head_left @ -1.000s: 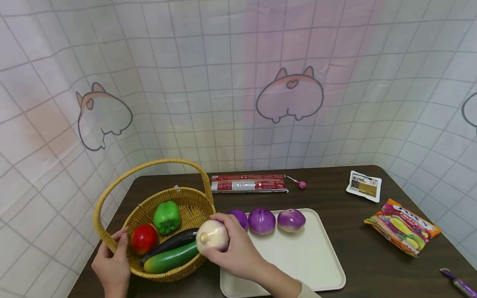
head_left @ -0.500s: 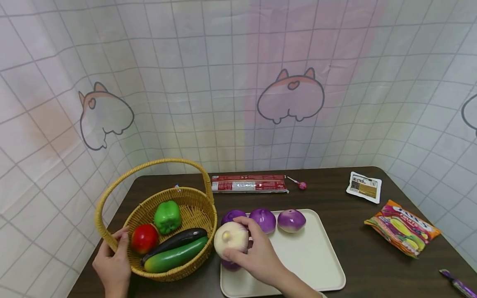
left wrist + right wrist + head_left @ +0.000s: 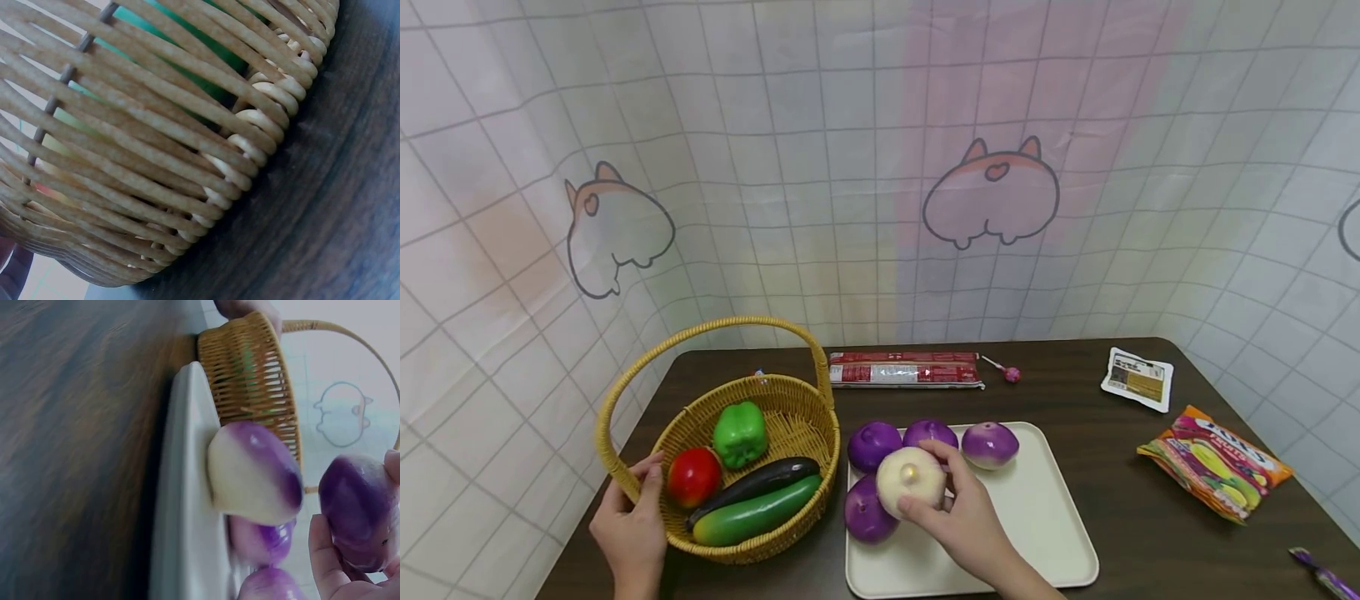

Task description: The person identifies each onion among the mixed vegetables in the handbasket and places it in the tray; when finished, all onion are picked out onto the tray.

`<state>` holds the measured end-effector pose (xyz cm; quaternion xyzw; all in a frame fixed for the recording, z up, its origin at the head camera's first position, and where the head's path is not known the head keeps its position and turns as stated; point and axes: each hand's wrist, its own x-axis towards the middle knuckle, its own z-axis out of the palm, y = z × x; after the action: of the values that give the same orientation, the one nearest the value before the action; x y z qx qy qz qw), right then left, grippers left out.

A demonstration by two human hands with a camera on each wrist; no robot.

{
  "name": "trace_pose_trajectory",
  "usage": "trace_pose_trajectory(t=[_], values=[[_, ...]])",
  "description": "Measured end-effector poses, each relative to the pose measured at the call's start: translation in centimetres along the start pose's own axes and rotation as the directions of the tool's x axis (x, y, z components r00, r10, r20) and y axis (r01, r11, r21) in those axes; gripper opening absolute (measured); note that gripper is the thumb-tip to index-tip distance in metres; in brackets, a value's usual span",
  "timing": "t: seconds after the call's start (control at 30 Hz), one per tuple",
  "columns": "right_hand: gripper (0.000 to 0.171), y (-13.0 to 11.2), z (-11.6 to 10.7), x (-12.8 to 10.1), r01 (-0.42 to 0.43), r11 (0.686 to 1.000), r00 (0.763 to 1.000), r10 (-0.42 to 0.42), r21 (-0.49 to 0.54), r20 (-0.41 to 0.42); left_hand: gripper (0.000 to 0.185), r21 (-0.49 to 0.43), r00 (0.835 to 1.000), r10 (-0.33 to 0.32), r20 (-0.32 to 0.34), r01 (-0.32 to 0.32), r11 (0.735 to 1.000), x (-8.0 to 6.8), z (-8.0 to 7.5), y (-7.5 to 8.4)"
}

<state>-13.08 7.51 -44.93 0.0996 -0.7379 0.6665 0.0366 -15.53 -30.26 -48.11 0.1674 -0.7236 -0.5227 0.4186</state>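
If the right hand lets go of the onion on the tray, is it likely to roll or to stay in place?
The onion is round and smooth, so it may roll a little on the flat tray. It would probably not go far: another onion lies close beside it, and the tray has a raised rim. The right hand lifts it with fingertips alone, so it seems light.

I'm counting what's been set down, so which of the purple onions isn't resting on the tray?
The onion in the right hand, pale underside facing up. The other four lie on the tray: three in the back row, one at front left.
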Motion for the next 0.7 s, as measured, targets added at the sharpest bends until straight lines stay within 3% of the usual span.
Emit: trace_pose_trajectory(t=[0.43, 0.7], values=[[0.064, 2.4, -2.6, -0.9, -0.081, 0.995, 0.996, 0.079, -0.066, -0.03, 0.019, 0.006, 1.0, -0.013, 0.005, 0.013, 1.0, 0.0, -0.1, 0.0], [0.064, 3.3, -3.9, -0.8, -0.096, 0.968, 0.995, 0.09, -0.232, -0.039, 0.02, 0.009, 0.999, -0.032, 0.005, 0.032, 0.999, -0.1, -0.1, 0.1]])
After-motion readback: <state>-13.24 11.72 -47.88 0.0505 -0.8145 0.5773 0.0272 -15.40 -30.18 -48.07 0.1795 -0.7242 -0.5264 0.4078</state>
